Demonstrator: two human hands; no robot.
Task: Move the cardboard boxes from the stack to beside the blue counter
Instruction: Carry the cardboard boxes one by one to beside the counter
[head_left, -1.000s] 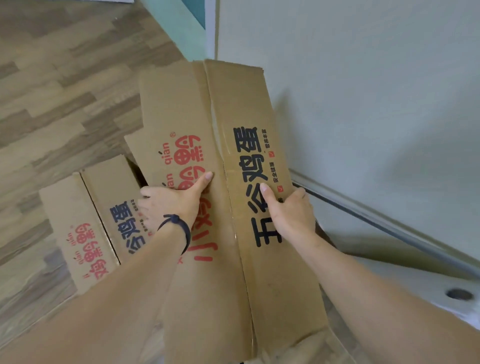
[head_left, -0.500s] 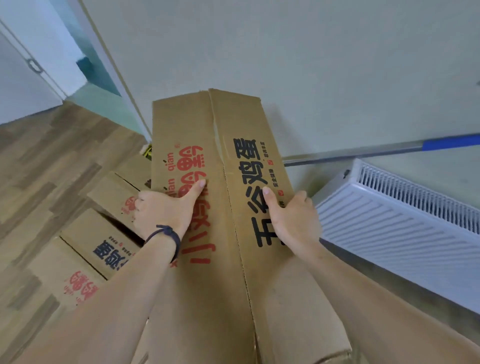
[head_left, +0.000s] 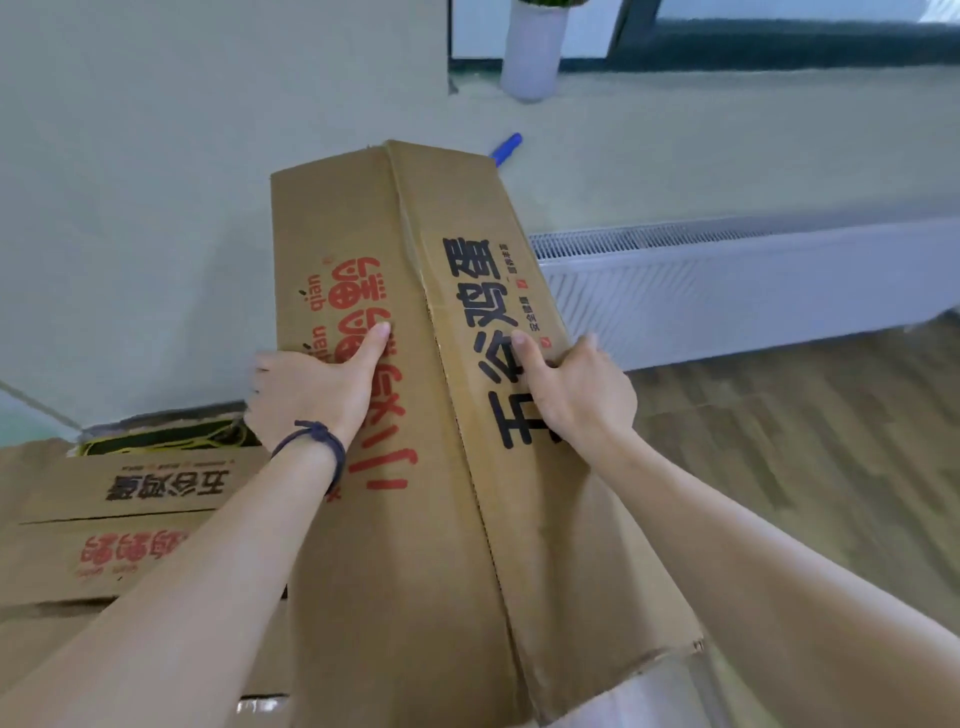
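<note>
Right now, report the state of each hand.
Left hand: closed on the left edge of the flattened brown cardboard box.
Right hand: closed on the same box's right edge.

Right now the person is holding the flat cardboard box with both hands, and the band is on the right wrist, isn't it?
Not quite. The dark band is on the left wrist, not the right; the head view shows it just behind the left hand. The rest is true: the left hand and the right hand both hold the flat cardboard box.
</note>
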